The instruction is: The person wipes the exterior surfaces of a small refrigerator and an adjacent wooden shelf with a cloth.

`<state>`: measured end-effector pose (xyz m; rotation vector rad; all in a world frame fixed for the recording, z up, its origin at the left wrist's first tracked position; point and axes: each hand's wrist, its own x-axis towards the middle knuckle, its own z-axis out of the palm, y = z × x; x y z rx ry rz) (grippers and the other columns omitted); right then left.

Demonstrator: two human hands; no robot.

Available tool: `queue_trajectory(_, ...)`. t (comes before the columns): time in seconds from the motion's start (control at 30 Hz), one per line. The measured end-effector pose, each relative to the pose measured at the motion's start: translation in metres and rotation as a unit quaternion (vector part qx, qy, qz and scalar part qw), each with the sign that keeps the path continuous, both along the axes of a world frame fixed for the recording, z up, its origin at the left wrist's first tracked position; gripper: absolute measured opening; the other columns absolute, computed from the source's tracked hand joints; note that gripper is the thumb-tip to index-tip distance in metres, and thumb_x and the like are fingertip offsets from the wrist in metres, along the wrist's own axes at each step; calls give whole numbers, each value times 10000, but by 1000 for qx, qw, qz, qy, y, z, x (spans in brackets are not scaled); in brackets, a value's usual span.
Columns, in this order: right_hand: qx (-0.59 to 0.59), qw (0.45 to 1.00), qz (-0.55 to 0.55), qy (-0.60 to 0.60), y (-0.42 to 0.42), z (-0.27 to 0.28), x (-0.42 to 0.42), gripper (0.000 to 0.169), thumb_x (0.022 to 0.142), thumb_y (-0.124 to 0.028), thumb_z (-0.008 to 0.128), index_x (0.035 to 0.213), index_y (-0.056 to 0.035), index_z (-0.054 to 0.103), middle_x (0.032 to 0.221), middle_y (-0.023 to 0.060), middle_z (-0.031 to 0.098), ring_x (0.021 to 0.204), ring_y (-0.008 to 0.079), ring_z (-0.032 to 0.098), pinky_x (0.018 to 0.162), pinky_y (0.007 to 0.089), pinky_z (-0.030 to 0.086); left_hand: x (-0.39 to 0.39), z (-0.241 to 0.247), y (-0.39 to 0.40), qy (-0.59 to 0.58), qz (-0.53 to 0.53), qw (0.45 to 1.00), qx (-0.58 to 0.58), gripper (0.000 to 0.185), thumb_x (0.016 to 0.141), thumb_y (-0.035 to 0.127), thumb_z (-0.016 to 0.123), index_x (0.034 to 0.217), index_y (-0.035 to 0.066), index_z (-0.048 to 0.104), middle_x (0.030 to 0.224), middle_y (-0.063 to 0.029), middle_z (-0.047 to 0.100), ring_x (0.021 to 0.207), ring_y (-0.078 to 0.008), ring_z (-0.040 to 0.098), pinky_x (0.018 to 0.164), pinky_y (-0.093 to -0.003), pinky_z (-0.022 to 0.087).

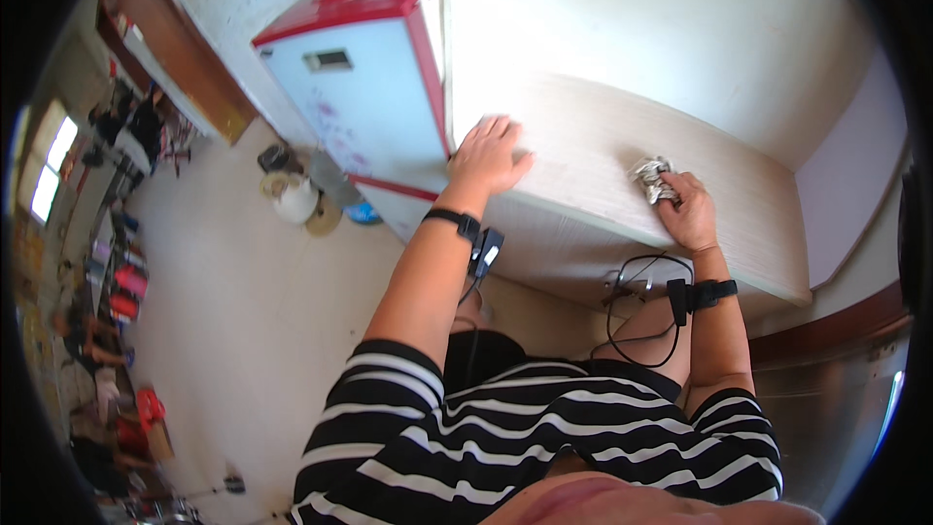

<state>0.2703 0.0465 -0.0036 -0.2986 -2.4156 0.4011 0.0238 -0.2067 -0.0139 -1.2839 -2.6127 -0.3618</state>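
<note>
My right hand [686, 210] grips a crumpled, greyish patterned cloth [655, 179], which rests on the pale wood-grain shelf [583, 135] of a cabinet. Flat on the shelf's left end, near its front corner and the upright side panel, lies my left hand [490, 157] with fingers spread and nothing in it. Each wrist wears a black strap with a small device and a cable. Below the shelf edge is the cabinet's wood-grain front [561, 237].
A refrigerator [364, 95] with red trim stands against the cabinet's left side. On the floor beside it sit a white round container [297, 203] and a dark bin [274, 158]. Several people work at the far left. A dark cable loop [612, 321] hangs by my right forearm.
</note>
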Motion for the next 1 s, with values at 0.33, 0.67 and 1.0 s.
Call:
queue_trajectory(0.33,6,999,-22,-43,5,-11,-6,311,752,-102,602,1052,-63,674,919,140,642,818,338,627,736,379,505,5,-8,-9,-5,10,997,83,487,875,412,534,1213,66,589,1351,-99,501,1316,-237,395,1113,-360,300)
queue_trajectory(0.67,61,995,-50,-64,16,-18,-10,315,792,-148,599,1093,-77,657,1010,148,649,924,351,622,828,403,495,20,-32,-22,88,-8,984,153,432,884,422,541,1157,94,607,1271,-69,565,1247,-232,479,1042,-396,349)
queue_trajectory(1.0,91,992,-49,-73,27,-28,-8,354,806,-167,578,1142,-80,645,1027,174,634,907,366,621,835,416,500,21,-28,-21,60,-4,994,95,444,892,443,494,1143,93,603,1231,-60,563,1226,-243,477,1029,-402,361)
